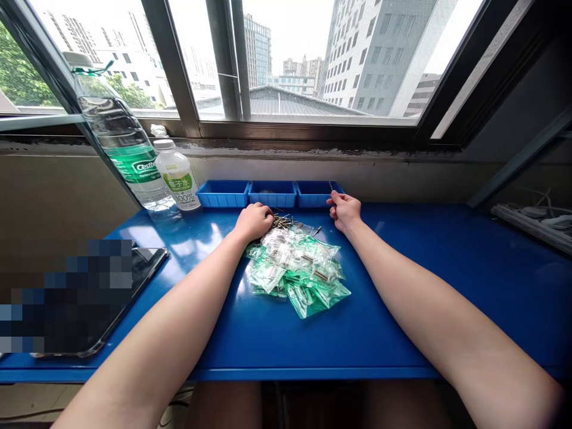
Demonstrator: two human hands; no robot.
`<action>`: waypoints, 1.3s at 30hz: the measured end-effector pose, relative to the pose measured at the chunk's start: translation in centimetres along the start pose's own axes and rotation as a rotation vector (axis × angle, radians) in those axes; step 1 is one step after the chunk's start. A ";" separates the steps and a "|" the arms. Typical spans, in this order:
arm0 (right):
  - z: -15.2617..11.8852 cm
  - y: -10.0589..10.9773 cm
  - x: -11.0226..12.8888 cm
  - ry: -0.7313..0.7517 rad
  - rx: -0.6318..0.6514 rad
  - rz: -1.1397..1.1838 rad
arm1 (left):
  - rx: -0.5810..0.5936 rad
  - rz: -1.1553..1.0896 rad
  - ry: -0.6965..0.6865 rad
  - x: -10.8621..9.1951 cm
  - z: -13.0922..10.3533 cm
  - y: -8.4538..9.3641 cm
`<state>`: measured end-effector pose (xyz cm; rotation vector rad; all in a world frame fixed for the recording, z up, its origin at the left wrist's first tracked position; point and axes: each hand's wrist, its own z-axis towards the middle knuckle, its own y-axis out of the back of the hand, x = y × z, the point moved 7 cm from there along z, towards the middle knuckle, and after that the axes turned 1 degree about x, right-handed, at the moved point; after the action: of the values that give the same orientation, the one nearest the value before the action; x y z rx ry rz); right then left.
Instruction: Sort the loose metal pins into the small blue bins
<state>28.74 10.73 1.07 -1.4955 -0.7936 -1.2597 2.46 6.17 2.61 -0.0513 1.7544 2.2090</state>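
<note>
Blue table (277, 351) under a window (308, 126). Clear-green packets (297, 268) heaped mid-table, loose metal pieces (283, 222) just beyond. Hands apart: left hand (254, 220) curled at the pile's left edge, can't tell if gripping; right hand (347, 210) pinching one thin metal piece (331, 186) upright by the right-hand bin. Three blue bins (272, 200) behind, two bottles (180, 182) to their left.
</note>
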 end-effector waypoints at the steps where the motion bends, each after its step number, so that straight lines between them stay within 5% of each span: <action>1: 0.0 0.0 0.0 -0.003 -0.002 -0.014 | -0.001 0.001 0.000 0.0 0.0 0.0; 10: 0.0 -0.3 -0.3 -0.036 -0.004 -0.110 | 0.007 0.008 0.005 0.0 0.0 0.0; 28: -0.1 -1.9 -0.7 0.166 0.232 -0.388 | 0.011 -0.002 0.005 -0.1 -0.1 0.1; 33: -0.8 -2.8 -0.7 0.240 0.362 -0.526 | 0.007 -0.005 0.001 -0.1 -0.1 0.1; 39: -3.0 -4.5 -0.5 0.337 0.675 -0.852 | -0.007 -0.008 -0.004 -0.1 0.0 0.2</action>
<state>23.52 9.34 1.71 -0.3620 -1.5091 -1.5547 2.54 6.07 2.78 -0.0560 1.7414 2.2080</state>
